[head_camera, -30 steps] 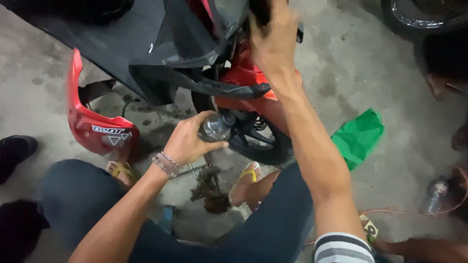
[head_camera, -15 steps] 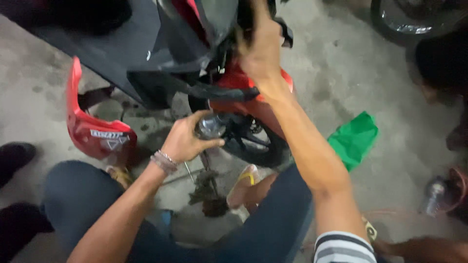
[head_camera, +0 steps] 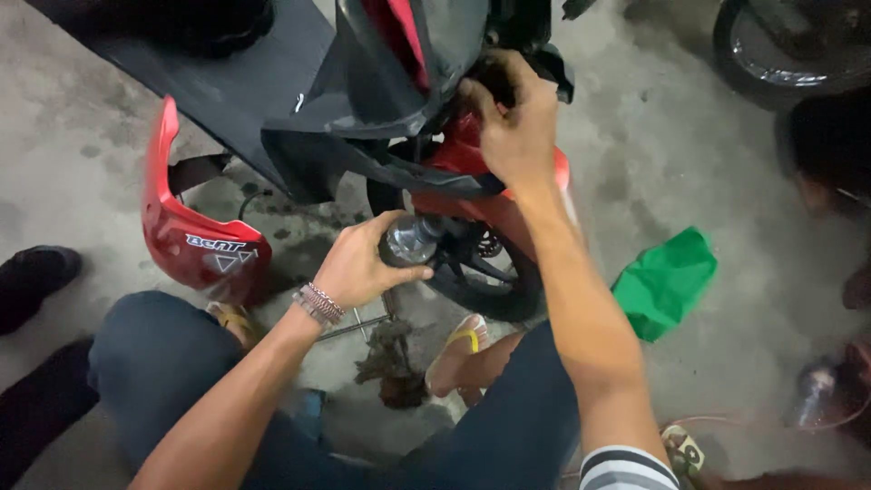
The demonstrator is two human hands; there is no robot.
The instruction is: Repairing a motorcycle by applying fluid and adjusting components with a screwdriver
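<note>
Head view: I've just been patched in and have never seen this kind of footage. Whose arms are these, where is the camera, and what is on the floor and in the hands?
The camera sits on a person's head and looks down, so both bare arms are that person's own. They squat on a concrete floor in front of a red and black scooter. The left hand, with a bracelet on its wrist, is wrapped around a shiny metal cylinder beside the front wheel. The right hand reaches up and grips black bodywork near the top of the scooter's front. On the floor lie a loose red panel, a green cloth and a dirty rag. The yellow-strapped sandal is on the person's foot.
</note>
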